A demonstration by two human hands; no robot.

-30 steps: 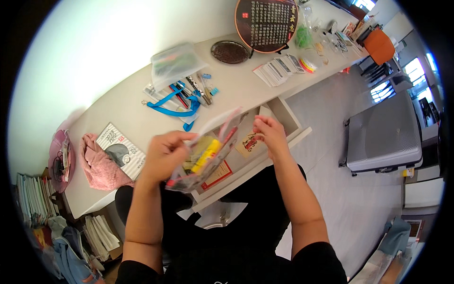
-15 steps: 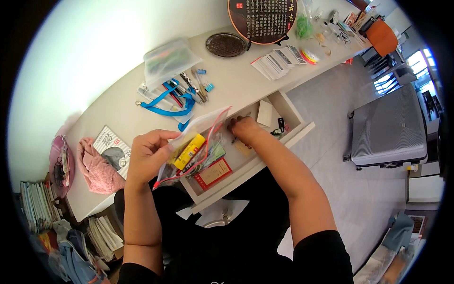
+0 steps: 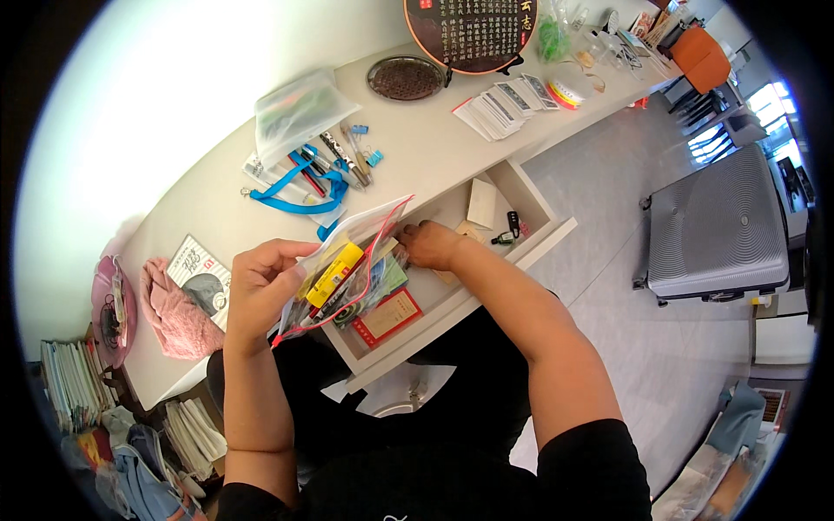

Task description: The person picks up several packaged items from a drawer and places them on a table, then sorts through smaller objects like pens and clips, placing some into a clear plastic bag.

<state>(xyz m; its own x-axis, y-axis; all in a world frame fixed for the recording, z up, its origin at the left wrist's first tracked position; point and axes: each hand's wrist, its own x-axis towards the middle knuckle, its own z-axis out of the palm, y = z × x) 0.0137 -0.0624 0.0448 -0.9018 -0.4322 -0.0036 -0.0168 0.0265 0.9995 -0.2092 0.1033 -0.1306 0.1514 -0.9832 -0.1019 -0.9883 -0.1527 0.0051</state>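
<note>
My left hand (image 3: 265,291) holds a clear zip bag with a red seal (image 3: 347,273) above the open white drawer (image 3: 539,230). The bag contains a yellow marker and other small stationery. My right hand (image 3: 430,245) reaches down into the drawer beside the bag, its fingers curled over something I cannot make out. In the drawer lie a red booklet (image 3: 388,317), a white box (image 3: 482,204) and a small dark bottle (image 3: 504,236).
On the white desk (image 3: 417,148) lie a blue lanyard with pens and clips (image 3: 304,178), another clear bag (image 3: 295,108), a round dark dish (image 3: 405,78), stacked cards (image 3: 504,104), a pink cloth (image 3: 178,313). A grey suitcase (image 3: 725,226) stands on the floor at right.
My right hand has let go of the bag's edge and dropped into the drawer. The left hand keeps the bag, now lower and closer to the drawer.
</note>
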